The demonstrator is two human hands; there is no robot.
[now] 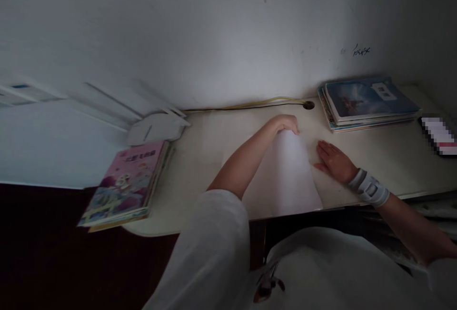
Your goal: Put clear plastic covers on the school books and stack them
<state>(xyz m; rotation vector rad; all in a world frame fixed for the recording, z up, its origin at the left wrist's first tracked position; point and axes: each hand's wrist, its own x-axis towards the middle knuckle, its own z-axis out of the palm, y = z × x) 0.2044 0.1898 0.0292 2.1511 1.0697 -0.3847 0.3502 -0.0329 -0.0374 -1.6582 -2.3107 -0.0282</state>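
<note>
A white sheet of paper (291, 172) lies on the pale desk (200, 157), its surface curving up near the right side. At its far edge my left hand (286, 123) is closed, fingers bent down over the paper and partly hidden. My left forearm crosses above the sheet. Just right of the paper, my right hand (335, 161) rests flat on the desk, fingers stretched out and thumb apart, holding nothing. A grey band is strapped round my right wrist.
A stack of books (371, 103) stands at the back right, with a phone (441, 136) beyond it. More books (124, 181) overhang the desk's left end, beside a white router (155, 128). A yellow cable (250, 104) runs along the wall to a round hole (309, 105).
</note>
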